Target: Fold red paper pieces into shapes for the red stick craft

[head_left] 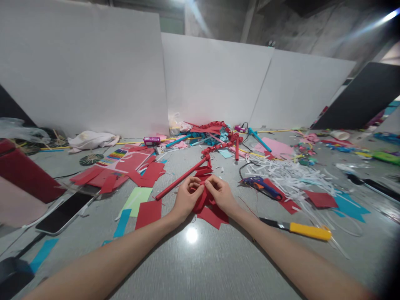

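Grey tabletop (193, 266) lies open on the near side of the red paper piece (203, 201), leaving room between the forearms. A yellow-handled tool (309, 231) lies to its right. Left hand (189, 193) and right hand (221, 193) pinch the paper piece, fingertips close together. Right of it, a blue glue gun (262, 187) borders white shreds (290, 177); beyond it, white panels (215, 83) edge the table.

The left hand (190, 195) and right hand (221, 195) are bare, with slender fingers (218, 182); the nails are too small to make out. Behind each hand comes a narrow, uncovered wrist. Behind these, the left forearm (125, 250) and right forearm (281, 243) are bare, smooth and slim, broadening farther from the hands.
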The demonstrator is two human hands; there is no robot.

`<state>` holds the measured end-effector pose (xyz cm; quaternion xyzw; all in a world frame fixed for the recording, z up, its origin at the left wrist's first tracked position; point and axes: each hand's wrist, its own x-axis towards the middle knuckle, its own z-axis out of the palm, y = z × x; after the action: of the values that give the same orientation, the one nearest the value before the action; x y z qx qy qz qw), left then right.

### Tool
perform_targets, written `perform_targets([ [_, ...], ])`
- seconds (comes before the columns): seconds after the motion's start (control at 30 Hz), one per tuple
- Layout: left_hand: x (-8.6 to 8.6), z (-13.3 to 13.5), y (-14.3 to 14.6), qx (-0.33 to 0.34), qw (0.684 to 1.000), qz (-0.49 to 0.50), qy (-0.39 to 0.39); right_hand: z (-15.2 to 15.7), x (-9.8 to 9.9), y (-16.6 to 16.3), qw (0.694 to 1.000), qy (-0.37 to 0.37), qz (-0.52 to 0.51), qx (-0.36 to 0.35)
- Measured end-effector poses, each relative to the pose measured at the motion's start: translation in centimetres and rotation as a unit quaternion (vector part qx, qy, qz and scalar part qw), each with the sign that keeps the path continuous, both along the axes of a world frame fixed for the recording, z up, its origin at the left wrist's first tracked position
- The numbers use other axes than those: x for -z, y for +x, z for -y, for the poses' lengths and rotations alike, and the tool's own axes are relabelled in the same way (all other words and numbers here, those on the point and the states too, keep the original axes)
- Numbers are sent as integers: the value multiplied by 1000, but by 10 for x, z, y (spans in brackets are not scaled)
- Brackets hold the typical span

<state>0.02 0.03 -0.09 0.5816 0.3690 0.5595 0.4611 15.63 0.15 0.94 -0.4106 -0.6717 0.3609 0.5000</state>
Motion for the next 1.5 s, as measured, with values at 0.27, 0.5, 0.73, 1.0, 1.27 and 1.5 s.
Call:
perform_targets([
  [0.27, -3, -1, -2, -8, 1000, -8, -2, -1, 2, 3, 1000, -3, -16, 20],
  [0.5, -2, -2, -2, -10, 1000, -15, 9, -1, 0, 2, 1000, 1, -17, 11],
  [0.73, -6, 1, -2, -3, 1000, -24, 2, -3, 5, 1, 1000, -4, -11, 15],
  [1.0, 2, -4, -3, -8, 999, -15, -31, 0, 3, 2, 1000, -2, -9, -4],
  [1.27, 3, -4, -3, 15, 999, -2, -48, 5, -3, 3, 996, 12, -73, -43],
  [1.5, 1, -3, -4, 28, 999, -18, -35, 3, 2, 3, 994, -2, -87, -67],
])
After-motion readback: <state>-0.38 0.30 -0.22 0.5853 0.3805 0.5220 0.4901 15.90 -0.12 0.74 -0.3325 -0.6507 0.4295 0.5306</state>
